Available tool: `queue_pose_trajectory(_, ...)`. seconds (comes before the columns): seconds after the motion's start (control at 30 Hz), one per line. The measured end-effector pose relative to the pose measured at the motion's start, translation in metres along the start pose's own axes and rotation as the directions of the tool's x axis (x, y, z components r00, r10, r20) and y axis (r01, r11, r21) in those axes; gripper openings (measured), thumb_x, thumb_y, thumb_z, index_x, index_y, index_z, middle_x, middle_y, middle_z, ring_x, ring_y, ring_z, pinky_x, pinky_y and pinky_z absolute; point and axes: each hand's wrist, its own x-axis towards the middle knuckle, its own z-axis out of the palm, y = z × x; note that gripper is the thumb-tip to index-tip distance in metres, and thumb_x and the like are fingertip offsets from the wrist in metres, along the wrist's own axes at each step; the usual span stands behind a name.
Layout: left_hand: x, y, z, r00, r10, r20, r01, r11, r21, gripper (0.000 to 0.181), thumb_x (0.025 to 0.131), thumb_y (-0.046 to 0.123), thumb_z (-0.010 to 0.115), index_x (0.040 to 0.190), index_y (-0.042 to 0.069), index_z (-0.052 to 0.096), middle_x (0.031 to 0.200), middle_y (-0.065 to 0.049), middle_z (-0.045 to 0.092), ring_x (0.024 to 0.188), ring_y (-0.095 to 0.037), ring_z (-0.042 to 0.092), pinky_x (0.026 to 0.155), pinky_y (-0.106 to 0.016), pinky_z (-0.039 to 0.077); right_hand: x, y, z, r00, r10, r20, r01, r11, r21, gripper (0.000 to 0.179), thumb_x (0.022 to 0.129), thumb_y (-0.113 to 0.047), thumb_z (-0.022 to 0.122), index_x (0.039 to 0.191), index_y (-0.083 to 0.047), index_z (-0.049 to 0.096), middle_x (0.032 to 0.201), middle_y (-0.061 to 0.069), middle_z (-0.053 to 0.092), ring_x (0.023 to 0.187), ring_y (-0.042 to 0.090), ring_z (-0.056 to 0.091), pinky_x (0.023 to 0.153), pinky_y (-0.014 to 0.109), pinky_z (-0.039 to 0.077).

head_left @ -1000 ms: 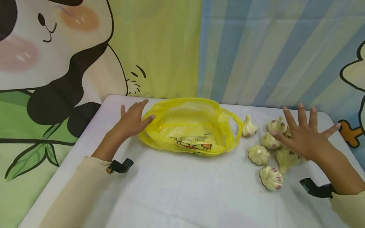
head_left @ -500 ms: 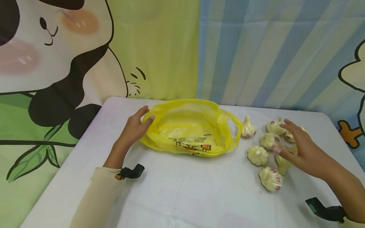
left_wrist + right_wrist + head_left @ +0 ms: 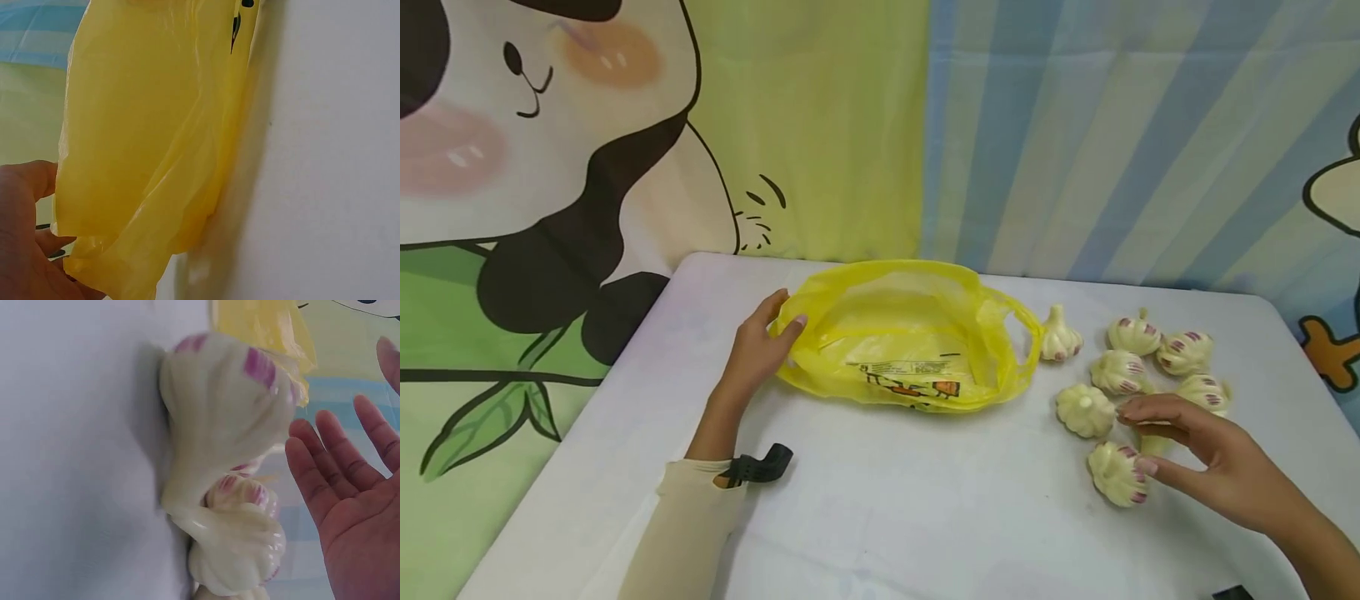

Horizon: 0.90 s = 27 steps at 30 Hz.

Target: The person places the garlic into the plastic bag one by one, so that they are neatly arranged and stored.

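White cloth-covered counter (image 3: 940, 500) runs wide before one yellow plastic bag (image 3: 827, 375) and eight purple-streaked garlic bulbs (image 3: 1118, 372) (right grip (image 3: 1232, 471) loosely spread; left grip (image 3: 756, 346), at bag's edge, unclear).

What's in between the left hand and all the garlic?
The yellow bag! The head view shows it: the left hand is at one end, and the garlic is past the other end.
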Motion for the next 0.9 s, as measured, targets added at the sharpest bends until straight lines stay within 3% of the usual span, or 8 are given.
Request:
queue_pose_trajectory(0.17, -0.002, 0.003, 0.009, 0.999, -0.030, -0.020, 0.030, 1.000, 0.008, 0.071, 0.095, 0.047, 0.057, 0.153, 0.014, 0.031, 0.154, -0.013, 0.033, 0.141, -0.033, 0.028, 0.111, -0.053, 0.024, -0.010, 0.005, 0.007, 0.995, 0.045, 0.086, -0.049, 0.998, 0.045, 0.060, 0.080, 0.007, 0.074, 0.134, -0.003, 0.052, 0.128, 0.008, 0.055, 0.114, 0.004, 0.055, 0.090, 0.013, 0.043)
queue_pose_trajectory(0.4, -0.003, 0.002, 0.014, 0.998, -0.024, -0.063, 0.021, 0.999, -0.046, 0.063, 0.097, 0.040, 0.057, 0.149, 0.010, 0.038, 0.148, -0.010, 0.042, 0.137, -0.028, 0.036, 0.110, -0.049, 0.029, -0.012, 0.009, 0.020, 0.985, 0.121, 0.121, -0.124, 0.992, 0.014, 0.067, 0.078, -0.009, 0.081, 0.138, -0.011, 0.052, 0.134, 0.001, 0.054, 0.120, -0.006, 0.045, 0.088, 0.011, 0.042)
queue_pose_trajectory(0.63, -0.004, 0.003, 0.014, 0.993, 0.008, -0.117, -0.022, 0.992, -0.126, 0.046, 0.100, 0.035, 0.054, 0.138, 0.009, 0.053, 0.136, -0.009, 0.055, 0.128, -0.024, 0.047, 0.106, -0.044, 0.036, -0.013, 0.014, 0.029, 0.986, 0.109, 0.125, -0.106, 0.994, -0.030, 0.068, 0.076, -0.015, 0.084, 0.137, -0.013, 0.054, 0.135, 0.003, 0.054, 0.126, -0.011, 0.035, 0.091, 0.005, 0.033)
queue_pose_trajectory(0.9, -0.004, 0.002, 0.014, 0.986, 0.017, -0.163, -0.036, 0.993, -0.112, 0.039, 0.101, 0.029, 0.052, 0.131, 0.005, 0.060, 0.125, -0.012, 0.062, 0.115, -0.025, 0.056, 0.098, -0.043, 0.044, -0.011, 0.016, 0.032, 0.991, 0.084, 0.100, -0.079, 0.996, -0.051, 0.064, 0.073, -0.012, 0.085, 0.132, -0.013, 0.058, 0.128, 0.004, 0.060, 0.122, -0.009, 0.042, 0.090, 0.005, 0.035)
